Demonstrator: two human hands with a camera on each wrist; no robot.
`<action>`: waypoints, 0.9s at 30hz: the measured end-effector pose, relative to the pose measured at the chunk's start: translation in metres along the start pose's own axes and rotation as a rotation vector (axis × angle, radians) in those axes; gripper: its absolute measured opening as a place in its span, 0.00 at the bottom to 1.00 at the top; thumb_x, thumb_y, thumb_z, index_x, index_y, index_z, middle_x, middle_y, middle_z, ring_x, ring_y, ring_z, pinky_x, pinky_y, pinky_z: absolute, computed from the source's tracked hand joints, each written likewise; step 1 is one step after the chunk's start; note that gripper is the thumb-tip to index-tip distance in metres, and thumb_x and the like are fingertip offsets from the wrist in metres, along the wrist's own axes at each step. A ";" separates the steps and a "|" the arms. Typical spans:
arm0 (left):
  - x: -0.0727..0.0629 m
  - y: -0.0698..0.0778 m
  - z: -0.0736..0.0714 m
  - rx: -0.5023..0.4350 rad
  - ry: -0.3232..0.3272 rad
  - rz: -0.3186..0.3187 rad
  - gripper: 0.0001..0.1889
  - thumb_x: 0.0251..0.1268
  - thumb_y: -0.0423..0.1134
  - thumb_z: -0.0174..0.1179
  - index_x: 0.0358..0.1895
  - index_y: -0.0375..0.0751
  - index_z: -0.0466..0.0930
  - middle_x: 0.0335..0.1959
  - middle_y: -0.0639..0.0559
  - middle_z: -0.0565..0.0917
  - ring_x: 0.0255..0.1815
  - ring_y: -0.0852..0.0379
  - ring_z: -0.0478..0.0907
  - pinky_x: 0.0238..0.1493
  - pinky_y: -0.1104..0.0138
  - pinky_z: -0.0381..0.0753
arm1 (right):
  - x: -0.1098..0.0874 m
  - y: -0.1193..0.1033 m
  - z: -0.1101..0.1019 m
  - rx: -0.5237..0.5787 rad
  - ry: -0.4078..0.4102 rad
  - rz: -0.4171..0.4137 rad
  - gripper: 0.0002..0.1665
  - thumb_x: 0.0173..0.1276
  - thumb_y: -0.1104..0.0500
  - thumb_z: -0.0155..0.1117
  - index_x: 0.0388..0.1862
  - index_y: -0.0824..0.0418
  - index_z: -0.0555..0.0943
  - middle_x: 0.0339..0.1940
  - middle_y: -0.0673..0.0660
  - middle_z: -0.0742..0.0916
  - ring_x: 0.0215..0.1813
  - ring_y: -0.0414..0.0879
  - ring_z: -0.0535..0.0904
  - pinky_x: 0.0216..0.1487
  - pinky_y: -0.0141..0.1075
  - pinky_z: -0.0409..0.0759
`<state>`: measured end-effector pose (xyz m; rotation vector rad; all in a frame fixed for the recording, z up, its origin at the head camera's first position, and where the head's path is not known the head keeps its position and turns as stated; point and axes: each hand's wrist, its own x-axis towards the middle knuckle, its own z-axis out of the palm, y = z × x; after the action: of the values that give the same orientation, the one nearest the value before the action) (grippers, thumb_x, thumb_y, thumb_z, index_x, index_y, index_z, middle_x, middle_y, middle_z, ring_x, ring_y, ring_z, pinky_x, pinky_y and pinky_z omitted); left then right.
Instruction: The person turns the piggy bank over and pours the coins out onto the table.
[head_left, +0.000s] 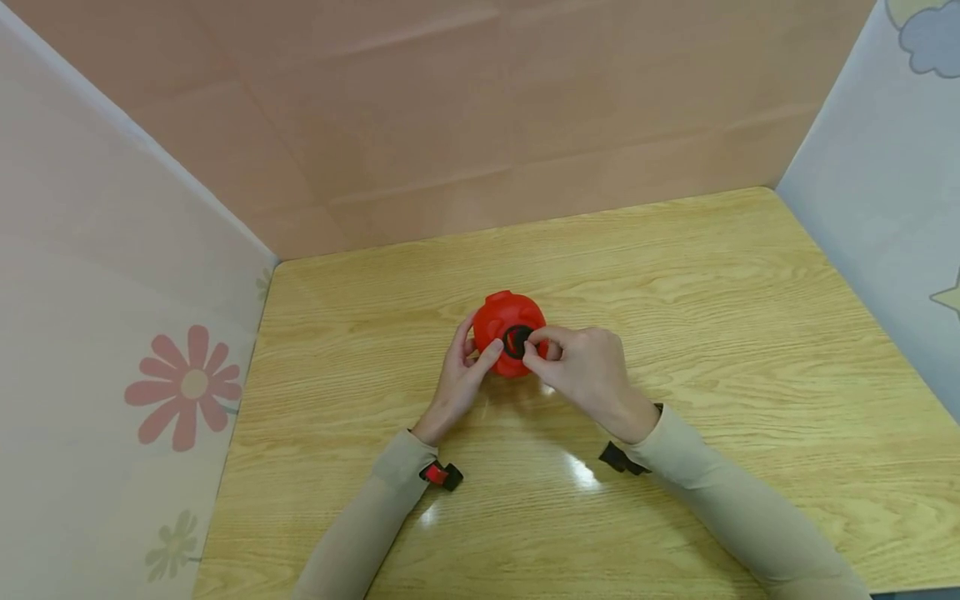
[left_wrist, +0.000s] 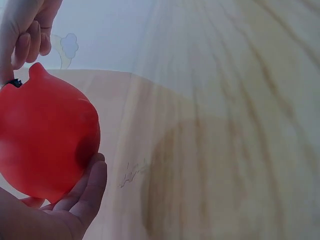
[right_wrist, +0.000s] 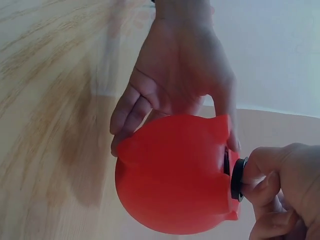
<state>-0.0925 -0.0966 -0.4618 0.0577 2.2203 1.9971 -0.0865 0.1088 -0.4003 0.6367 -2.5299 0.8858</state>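
A round red piggy bank [head_left: 504, 310] with stubby feet is held just above the table. My left hand [head_left: 456, 377] grips it from the left, thumb by the underside and the fingers round its body, as the left wrist view also shows. In its underside sits a round hole, partly visible and dark inside. My right hand [head_left: 592, 373] pinches a black round stopper [right_wrist: 237, 180] between thumb and fingertips. The stopper stands tilted at the hole, partly out of it, in the right wrist view. Fingertips of the right hand hide part of the stopper in the head view.
A light wood-grain table [head_left: 712, 333] lies below both hands. A pinkish panel [head_left: 487, 125] rises along its far edge, with pale side panels [head_left: 90, 250] at left and right carrying printed flowers, a cloud and a star. Black straps [head_left: 442, 475] circle the wrists.
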 end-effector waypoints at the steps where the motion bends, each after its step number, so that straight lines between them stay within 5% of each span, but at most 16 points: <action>1: 0.000 0.000 0.000 -0.002 0.000 -0.001 0.38 0.79 0.47 0.60 0.86 0.49 0.56 0.63 0.35 0.85 0.50 0.54 0.83 0.52 0.66 0.79 | 0.000 0.001 -0.001 0.007 0.002 0.016 0.03 0.60 0.60 0.77 0.30 0.60 0.92 0.12 0.44 0.81 0.14 0.29 0.65 0.16 0.25 0.59; 19: 0.000 -0.003 -0.005 -0.037 -0.019 0.018 0.37 0.77 0.45 0.60 0.85 0.46 0.57 0.62 0.33 0.85 0.49 0.58 0.84 0.51 0.71 0.80 | -0.001 0.030 -0.022 0.018 -0.038 0.216 0.05 0.64 0.58 0.73 0.29 0.54 0.92 0.14 0.45 0.83 0.13 0.32 0.66 0.18 0.30 0.60; 27: 0.000 -0.003 -0.008 -0.023 -0.036 0.010 0.38 0.78 0.47 0.59 0.86 0.46 0.56 0.64 0.34 0.84 0.53 0.53 0.85 0.55 0.70 0.81 | -0.006 0.065 -0.035 -0.051 -0.198 0.373 0.09 0.69 0.54 0.68 0.36 0.55 0.92 0.19 0.47 0.87 0.16 0.40 0.72 0.19 0.33 0.64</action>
<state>-0.0932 -0.1049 -0.4642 0.1013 2.1795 2.0101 -0.1087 0.1790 -0.4097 0.2469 -2.8983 0.9115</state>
